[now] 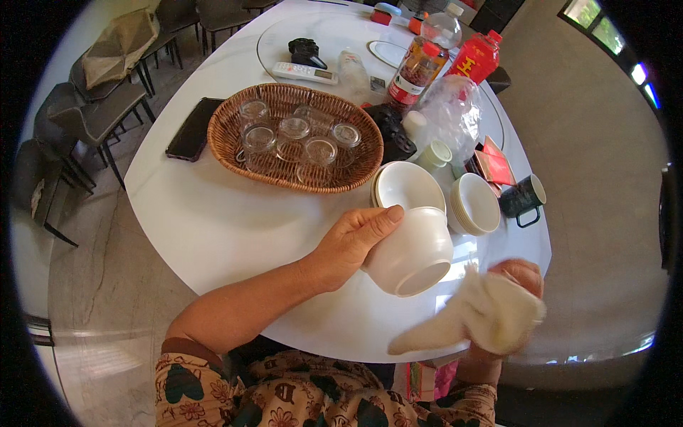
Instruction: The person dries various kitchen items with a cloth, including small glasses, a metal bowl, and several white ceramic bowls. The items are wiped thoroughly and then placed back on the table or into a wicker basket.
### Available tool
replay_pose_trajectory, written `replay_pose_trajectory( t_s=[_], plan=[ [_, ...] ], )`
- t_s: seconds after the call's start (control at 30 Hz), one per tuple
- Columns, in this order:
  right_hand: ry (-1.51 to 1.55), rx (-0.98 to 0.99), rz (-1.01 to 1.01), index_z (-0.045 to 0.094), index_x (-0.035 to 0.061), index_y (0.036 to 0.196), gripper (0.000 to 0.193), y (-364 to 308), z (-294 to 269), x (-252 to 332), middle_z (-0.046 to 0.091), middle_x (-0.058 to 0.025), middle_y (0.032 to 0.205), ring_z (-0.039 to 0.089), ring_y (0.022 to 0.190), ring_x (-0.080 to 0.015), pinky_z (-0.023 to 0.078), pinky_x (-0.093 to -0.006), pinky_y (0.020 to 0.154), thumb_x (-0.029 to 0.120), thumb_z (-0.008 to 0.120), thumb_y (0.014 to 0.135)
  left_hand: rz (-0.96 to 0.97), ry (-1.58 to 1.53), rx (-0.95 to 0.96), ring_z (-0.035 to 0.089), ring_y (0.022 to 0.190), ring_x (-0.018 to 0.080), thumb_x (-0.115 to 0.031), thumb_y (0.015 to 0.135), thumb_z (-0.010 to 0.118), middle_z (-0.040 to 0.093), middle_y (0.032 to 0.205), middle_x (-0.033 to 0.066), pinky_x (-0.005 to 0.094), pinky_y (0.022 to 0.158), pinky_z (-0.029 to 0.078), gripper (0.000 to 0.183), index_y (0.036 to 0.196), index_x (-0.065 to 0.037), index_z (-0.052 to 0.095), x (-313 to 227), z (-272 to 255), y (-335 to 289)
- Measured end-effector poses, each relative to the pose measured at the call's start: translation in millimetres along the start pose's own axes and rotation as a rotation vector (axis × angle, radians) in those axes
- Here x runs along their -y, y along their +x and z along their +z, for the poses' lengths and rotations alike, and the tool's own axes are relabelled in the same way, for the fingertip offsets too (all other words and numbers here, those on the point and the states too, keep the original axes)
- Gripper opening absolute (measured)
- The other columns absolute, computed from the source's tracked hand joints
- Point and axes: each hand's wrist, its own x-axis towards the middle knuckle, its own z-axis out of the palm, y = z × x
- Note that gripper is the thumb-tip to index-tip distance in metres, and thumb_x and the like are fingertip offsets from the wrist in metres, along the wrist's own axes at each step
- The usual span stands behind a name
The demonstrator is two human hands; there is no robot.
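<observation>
Tilted on its side above the table's near edge, a white bowl (409, 252) is gripped by my left hand (353, 245), thumb over its rim and the foot turned toward the lower right. My right hand (519, 277), a little blurred, is closed on a cream cloth (491, 309) that hangs down to the left, apart from the bowl. Just beyond the held bowl stands another white bowl (409, 186) with at least one more under it. To its right a stack of several white bowls (474, 204) leans over on its side.
A wicker basket (295, 181) of upturned glasses stands left of the bowls, beside a dark phone (193, 129). Farther back are a white remote (304, 72), bottles (416, 71) and a clear plastic bag (452, 117). A dark mug (523, 197) sits near the right edge.
</observation>
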Motion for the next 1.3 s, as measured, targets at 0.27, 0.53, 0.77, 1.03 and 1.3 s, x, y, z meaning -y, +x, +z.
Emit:
replay_pose_trajectory(
  t_s=[0.27, 0.53, 0.77, 1.03, 1.3],
  plan=[
    [-0.171, 0.155, -0.327, 0.060, 0.0102, 0.118, 0.036, 22.9, 69.0, -12.0, 0.056, -0.0150, 0.120, 0.051, 0.115, -0.0355, 0.037, -0.0479, 0.098, 0.023, 0.050, 0.085, 0.077, 0.177, -0.027, 0.057, 0.095, 0.0093, -0.027, 0.092, 0.054, 0.060, 0.108, 0.0038, 0.0259, 0.080, 0.048, 0.031, 0.114, -0.005, 0.056, 15.6, -16.2, 1.2],
    [-0.077, 0.005, -0.312, 0.055, -0.0067, 0.115, 0.040, 11.1, 77.8, -25.3, 0.057, -0.0223, 0.118, 0.051, 0.114, -0.0399, 0.038, -0.0472, 0.098, 0.022, 0.037, 0.093, 0.073, 0.015, -0.109, 0.061, 0.082, 0.0085, -0.036, 0.096, 0.048, 0.064, 0.093, 0.0024, 0.0227, 0.072, 0.050, 0.037, 0.105, -0.002, 0.061, 11.6, 3.5, -3.2],
    [0.172, 0.036, -0.058, 0.057, -0.0071, 0.109, 0.040, 17.8, 67.3, -34.9, 0.058, -0.0223, 0.116, 0.053, 0.110, -0.0400, 0.040, -0.0472, 0.096, 0.023, 0.035, 0.094, -0.007, -0.067, -0.090, 0.061, 0.091, 0.0137, -0.032, 0.097, 0.046, 0.063, 0.104, 0.0075, 0.0291, 0.080, 0.051, 0.036, 0.113, -0.001, 0.057, 8.3, 2.8, -7.8],
    [-0.123, -0.045, -0.421, 0.055, 0.0026, 0.113, 0.037, -4.8, 77.2, -24.6, 0.053, -0.0220, 0.122, 0.046, 0.118, -0.0420, 0.037, -0.0510, 0.098, 0.032, 0.038, 0.096, 0.009, -0.359, -0.116, 0.058, 0.104, 0.0203, -0.043, 0.097, 0.039, 0.059, 0.113, 0.0107, 0.0360, 0.090, 0.047, 0.048, 0.121, -0.003, 0.051, 1.8, 5.2, -2.4],
    [0.472, -0.390, 0.208, 0.052, -0.0012, 0.104, 0.019, 0.3, 62.3, -53.0, 0.060, -0.0179, 0.107, 0.058, 0.101, -0.0315, 0.047, -0.0404, 0.087, 0.010, 0.052, 0.090, 0.048, 0.071, -0.071, 0.053, 0.067, 0.0017, -0.040, 0.098, 0.043, 0.061, 0.078, -0.0026, 0.0179, 0.056, 0.044, 0.041, 0.096, -0.004, 0.063, 9.5, 12.8, -9.5]
  ],
)
